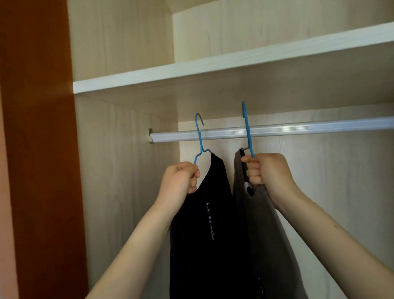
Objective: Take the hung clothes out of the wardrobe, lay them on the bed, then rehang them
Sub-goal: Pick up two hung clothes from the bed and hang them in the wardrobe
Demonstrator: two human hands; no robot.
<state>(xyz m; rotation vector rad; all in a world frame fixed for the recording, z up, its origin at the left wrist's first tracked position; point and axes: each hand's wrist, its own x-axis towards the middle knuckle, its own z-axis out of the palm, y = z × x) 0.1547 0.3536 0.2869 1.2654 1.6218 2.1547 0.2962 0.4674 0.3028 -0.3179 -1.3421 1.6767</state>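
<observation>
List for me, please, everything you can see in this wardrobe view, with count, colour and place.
hangers: two, blue; left one and right one, hooks raised level with or above the rail, in front of it
black garment: one, black with pale lettering, on the left hanger
brown garment: one, grey-brown, on the right hanger
rail: one, silver, running across under the shelf
shelf: one, pale wood with a white edge, above the rail
wardrobe door: one, reddish-brown, at far left
hands: two, bare; left hand gripping the left hanger, right hand gripping the right hanger
</observation>
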